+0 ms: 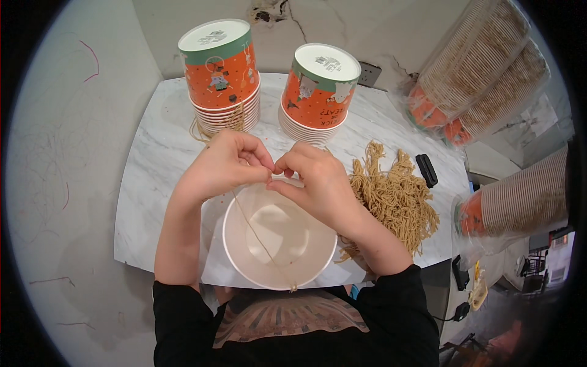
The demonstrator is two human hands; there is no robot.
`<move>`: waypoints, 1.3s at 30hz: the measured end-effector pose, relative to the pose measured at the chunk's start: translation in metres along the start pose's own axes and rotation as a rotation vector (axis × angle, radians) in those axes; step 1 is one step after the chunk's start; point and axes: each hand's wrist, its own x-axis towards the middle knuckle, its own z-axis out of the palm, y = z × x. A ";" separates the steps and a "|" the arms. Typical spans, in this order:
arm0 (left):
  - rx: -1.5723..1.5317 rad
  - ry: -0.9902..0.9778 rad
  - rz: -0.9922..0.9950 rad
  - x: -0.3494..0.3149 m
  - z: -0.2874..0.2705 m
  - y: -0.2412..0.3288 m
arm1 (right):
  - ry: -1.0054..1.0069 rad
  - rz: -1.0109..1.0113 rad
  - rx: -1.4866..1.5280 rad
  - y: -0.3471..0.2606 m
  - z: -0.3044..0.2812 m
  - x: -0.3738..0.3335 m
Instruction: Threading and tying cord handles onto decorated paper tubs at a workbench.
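A large white paper bucket (235, 248) stands with its mouth up at the table's near edge. A thin tan string (257, 237) runs from a small knot on its near rim, across the mouth, up to my hands. Above the far rim, my left hand (229, 164) pinches with thumb and fingers bent inward. Just to its right, my right hand (318, 182) is also closed in a pinch, its fingertips meeting those of the left. The bit of string between the fingertips is too small and covered to make out clearly.
A loose pile of tan strings (394, 199) lies right of the bucket, beside a small black object (426, 170). Behind stand two upside-down stacks of orange-and-green paper buckets (220, 76) (319, 92). Plastic-wrapped bucket stacks (477, 67) fill the right side. A wall borders the left.
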 end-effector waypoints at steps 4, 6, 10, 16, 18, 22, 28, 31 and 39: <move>0.003 -0.042 0.000 0.000 -0.003 0.001 | -0.022 0.016 0.053 0.003 0.004 0.001; 0.000 -0.070 0.004 -0.003 -0.004 0.005 | -0.017 0.017 0.078 0.003 0.005 0.002; -0.035 -0.102 0.010 -0.005 -0.005 0.008 | -0.043 0.094 0.237 0.002 0.003 0.002; 0.086 -0.007 0.001 -0.010 -0.011 0.012 | 0.024 0.074 0.313 0.004 0.006 -0.001; 0.116 -0.027 0.018 -0.009 -0.014 0.008 | 0.034 0.065 0.283 0.003 0.007 -0.002; 0.150 -0.030 0.028 -0.008 -0.009 0.007 | 0.116 -0.058 0.036 0.001 0.005 -0.001; 0.169 -0.035 0.024 -0.005 0.001 0.008 | 0.117 -0.127 -0.099 -0.004 -0.003 -0.002; 0.102 -0.038 0.021 -0.004 0.001 0.008 | 0.123 -0.135 -0.100 -0.008 -0.005 -0.003; 0.020 -0.029 0.031 0.001 -0.002 0.001 | 0.089 -0.119 -0.109 -0.009 -0.007 -0.004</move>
